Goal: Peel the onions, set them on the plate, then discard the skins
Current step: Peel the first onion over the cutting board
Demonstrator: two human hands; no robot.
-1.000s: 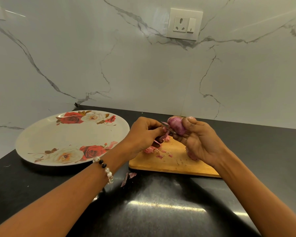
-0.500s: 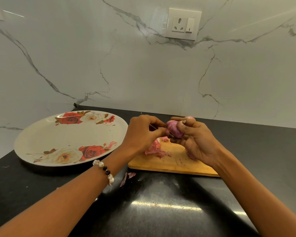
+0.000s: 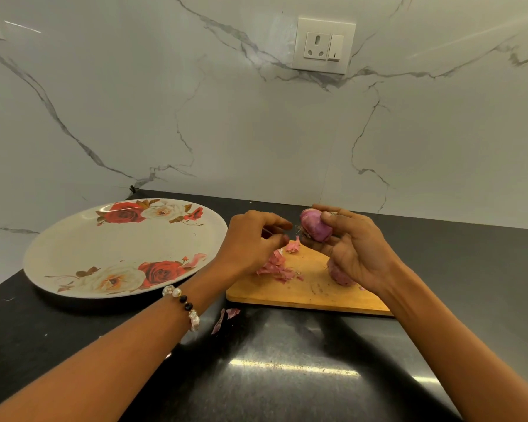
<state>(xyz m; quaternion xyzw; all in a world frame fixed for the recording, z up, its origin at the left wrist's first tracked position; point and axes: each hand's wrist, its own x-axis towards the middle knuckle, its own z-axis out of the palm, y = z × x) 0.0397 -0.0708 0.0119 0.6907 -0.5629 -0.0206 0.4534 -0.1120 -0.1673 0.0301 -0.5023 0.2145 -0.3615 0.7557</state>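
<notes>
My right hand (image 3: 357,254) grips a purple onion (image 3: 314,228) above the far edge of the wooden cutting board (image 3: 302,289). My left hand (image 3: 250,242) is just left of the onion's root end, fingers curled, pinching something thin that I cannot make out. A second onion (image 3: 339,274) lies on the board, partly hidden under my right palm. Pink onion skins (image 3: 275,266) are heaped on the board's left part. The rose-patterned plate (image 3: 73,242) sits to the left with no onion on it.
Two skin scraps (image 3: 226,318) lie on the black counter (image 3: 287,376) in front of the board. A marble wall with a socket (image 3: 323,45) rises close behind. The counter's left edge runs just past the plate.
A strip of skin that hung from my left hand a second ago now lies on the board. My left hand has drawn slightly away from the onion, which my right hand has turned and raised.
</notes>
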